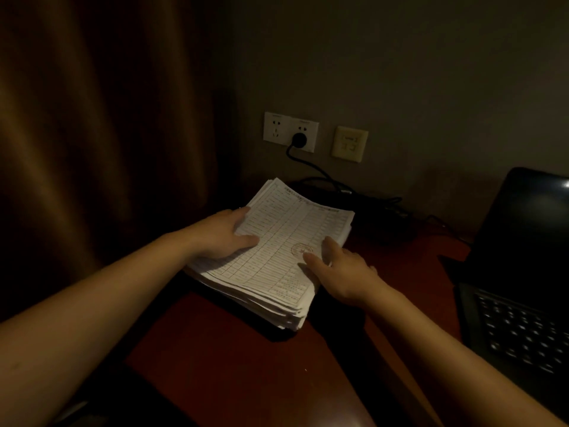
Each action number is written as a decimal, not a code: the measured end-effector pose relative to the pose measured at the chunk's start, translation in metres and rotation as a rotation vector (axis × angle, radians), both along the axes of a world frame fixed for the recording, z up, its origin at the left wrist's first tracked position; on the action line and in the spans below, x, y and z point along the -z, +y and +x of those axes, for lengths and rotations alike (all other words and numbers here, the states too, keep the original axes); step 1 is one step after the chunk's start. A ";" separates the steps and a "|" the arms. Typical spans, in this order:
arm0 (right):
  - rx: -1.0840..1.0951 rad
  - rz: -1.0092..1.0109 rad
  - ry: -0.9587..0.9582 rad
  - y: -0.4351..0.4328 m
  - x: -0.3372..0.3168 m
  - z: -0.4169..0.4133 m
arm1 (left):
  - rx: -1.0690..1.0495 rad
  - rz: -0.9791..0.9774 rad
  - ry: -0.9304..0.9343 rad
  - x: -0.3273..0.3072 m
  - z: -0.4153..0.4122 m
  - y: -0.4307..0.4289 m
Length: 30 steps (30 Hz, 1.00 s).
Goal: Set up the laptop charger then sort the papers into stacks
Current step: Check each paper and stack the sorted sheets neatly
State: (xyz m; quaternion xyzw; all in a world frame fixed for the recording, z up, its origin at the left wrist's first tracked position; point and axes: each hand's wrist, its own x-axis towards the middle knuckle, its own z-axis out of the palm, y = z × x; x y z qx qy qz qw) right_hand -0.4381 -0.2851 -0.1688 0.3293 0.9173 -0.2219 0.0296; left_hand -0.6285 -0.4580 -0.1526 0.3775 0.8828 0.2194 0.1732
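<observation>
A thick stack of white printed paper forms point(277, 238) lies on the dark red wooden desk point(231, 349), its far corner close to the wall and its sheets already fanned unevenly at the near edge. The left hand point(221, 238) holds the stack's left edge, thumb lying on the top sheet and fingers curled at the far side. The right hand point(345, 269) takes the right edge, thumb pressed on the top sheet beside a round red stamp point(301, 249). Both grips are narrow and closed on paper. How many sheets each has caught cannot be told.

The charger part looks done. A black round plug point(298, 139) sits in the white wall socket point(274, 127), and the black charger cable point(323, 174) runs down behind the stack towards the black open laptop point(523, 241) on the right. The join at the laptop is too dark to confirm. Sorting appears to be just beginning, since only one pile shows.

The main risk is the loose pile. Lifting with a shallow grip could let lower sheets slide out and spill off the desk's near edge. Pushing the stack back could snag the cable coiled just behind it and tug the plug. The dim light may also make the fine print hard to read, so forms could be put in the wrong stack.
</observation>
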 end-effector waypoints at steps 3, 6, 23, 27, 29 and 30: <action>0.038 0.160 -0.033 0.003 -0.012 0.023 | -0.005 -0.104 0.205 -0.008 0.021 0.005; 0.070 0.269 -0.085 0.012 -0.021 0.054 | 0.086 -0.123 0.310 -0.014 0.059 0.021; 0.520 0.375 -0.151 0.132 -0.022 0.389 | 0.737 -0.065 0.426 -0.018 0.392 0.239; 0.658 0.373 -0.141 0.156 -0.013 0.482 | 0.908 -0.002 0.432 -0.011 0.485 0.279; 0.747 0.355 -0.155 0.168 -0.007 0.530 | 0.999 -0.002 0.402 -0.008 0.527 0.300; 0.781 0.347 -0.151 0.172 -0.005 0.545 | 1.020 -0.011 0.400 -0.008 0.538 0.305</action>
